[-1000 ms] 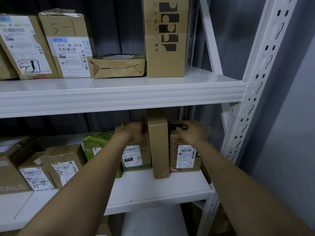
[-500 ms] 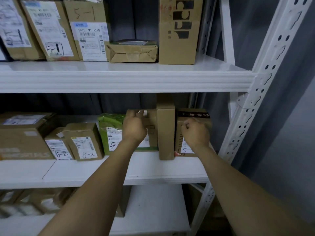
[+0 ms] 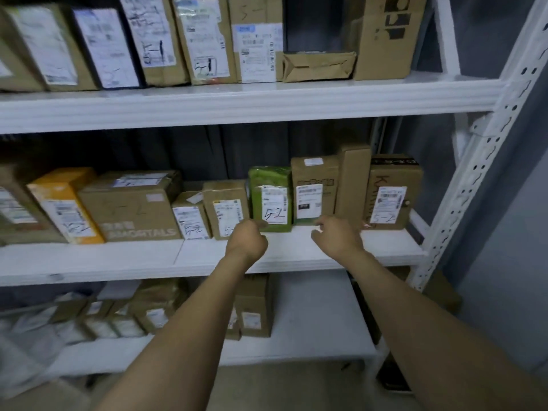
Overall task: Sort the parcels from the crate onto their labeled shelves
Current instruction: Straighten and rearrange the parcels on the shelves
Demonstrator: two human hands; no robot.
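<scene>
Parcels (image 3: 271,200) stand packed along the middle shelf (image 3: 118,262), and with the empty left hand (image 3: 247,240) curled and the empty right hand (image 3: 336,235) slack just before them, a stray knock might topple the tall narrow box (image 3: 354,185).

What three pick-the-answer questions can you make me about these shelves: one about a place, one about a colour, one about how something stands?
1. Where does the green parcel stand? A top shelf B middle shelf C floor
2. What colour is the shelf rack? A white B red C black
3. How does the tall brown box stand? A lying flat B upright C leaning far over
Answers: B, it sits on the middle shelf among other boxes. A, every part of it looks white. B, it stands straight on its narrow end.
</scene>
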